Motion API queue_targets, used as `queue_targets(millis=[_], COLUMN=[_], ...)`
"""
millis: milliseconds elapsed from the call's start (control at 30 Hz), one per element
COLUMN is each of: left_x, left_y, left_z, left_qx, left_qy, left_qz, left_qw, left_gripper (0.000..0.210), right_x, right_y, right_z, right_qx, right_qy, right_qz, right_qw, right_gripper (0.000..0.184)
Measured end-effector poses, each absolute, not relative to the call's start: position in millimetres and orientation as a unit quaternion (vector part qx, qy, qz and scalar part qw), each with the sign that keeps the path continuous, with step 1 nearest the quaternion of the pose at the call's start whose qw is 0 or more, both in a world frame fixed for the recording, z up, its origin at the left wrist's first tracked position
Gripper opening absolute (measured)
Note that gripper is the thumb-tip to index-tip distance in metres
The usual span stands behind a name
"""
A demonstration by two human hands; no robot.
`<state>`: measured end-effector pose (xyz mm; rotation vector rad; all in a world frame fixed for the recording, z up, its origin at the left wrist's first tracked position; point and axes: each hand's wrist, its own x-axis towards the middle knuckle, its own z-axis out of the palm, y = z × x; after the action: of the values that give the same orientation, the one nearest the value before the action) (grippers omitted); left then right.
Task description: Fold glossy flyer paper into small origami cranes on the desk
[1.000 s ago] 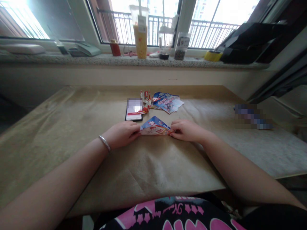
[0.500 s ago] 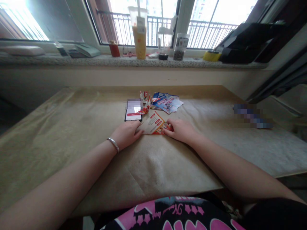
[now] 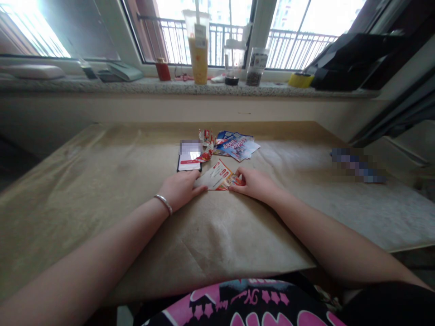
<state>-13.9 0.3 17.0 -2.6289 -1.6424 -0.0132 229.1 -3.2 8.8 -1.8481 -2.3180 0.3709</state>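
Note:
A folded printed paper leaflet [image 3: 217, 175], white with red labels and an orange picture side, lies on the table between my hands. My left hand [image 3: 181, 188] pinches its left end, thumb in front and fingers behind. The right end is gripped by my right hand [image 3: 253, 182], its thumb and forefinger closed on the paper. Just beyond my left fingers lies a phone [image 3: 190, 162] with a lit screen. Folded red-and-white paper pieces [image 3: 206, 149] stand beside the phone. To their right, several blue printed leaflets [image 3: 239, 146] lie in a fanned pile.
A tan cover [image 3: 142, 253] spreads over the table. On the window sill [image 3: 136, 88] stand a tall cup of yellow drink [image 3: 199, 59], a red jar [image 3: 163, 70], two clear containers, yellow tape [image 3: 301, 80] and a black bag [image 3: 353, 63]. A blurred item [image 3: 356, 165] lies at the right.
The near edge of the leaflet looks slightly shorter between my hands. My left thumb has shifted a little right along it, and my right thumb a little left.

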Motion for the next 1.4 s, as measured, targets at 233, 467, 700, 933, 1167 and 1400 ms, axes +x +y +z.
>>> queue_targets(millis=[233,467,700,933,1167,1400], left_x=[-19.8,-28.5,-31.5,-36.9,-41.1,-41.0], left_y=[1.9,4.4,5.1,8.0,8.5,9.3], left_z=[20.9,19.1,18.7,21.7,16.1,15.8], left_qx=[-0.838,-0.842,-0.857,-0.872,-0.878,-0.872], left_qy=[-0.545,-0.537,-0.513,-0.484,-0.47,-0.474], left_qz=[0.01,0.002,-0.023,0.001,-0.031,-0.059], left_qw=[-0.025,-0.047,-0.037,-0.073,-0.079,-0.104], left_gripper=[0.03,0.024,0.023,0.025,0.031,0.031], right_x=[240.3,254.4,262.0,268.7,271.5,267.1], right_y=[0.1,4.5,6.3,6.1,7.6,6.9], right_z=[7.8,3.8,3.8,5.5,3.1,0.5], right_qx=[-0.609,-0.571,-0.552,-0.525,-0.506,-0.506], right_qy=[-0.773,-0.79,-0.793,-0.804,-0.807,-0.797], right_qz=[0.156,0.203,0.238,0.263,0.274,0.277], right_qw=[0.084,0.097,0.103,0.097,0.13,0.181], right_gripper=[0.032,0.029,0.028,0.029,0.027,0.015])
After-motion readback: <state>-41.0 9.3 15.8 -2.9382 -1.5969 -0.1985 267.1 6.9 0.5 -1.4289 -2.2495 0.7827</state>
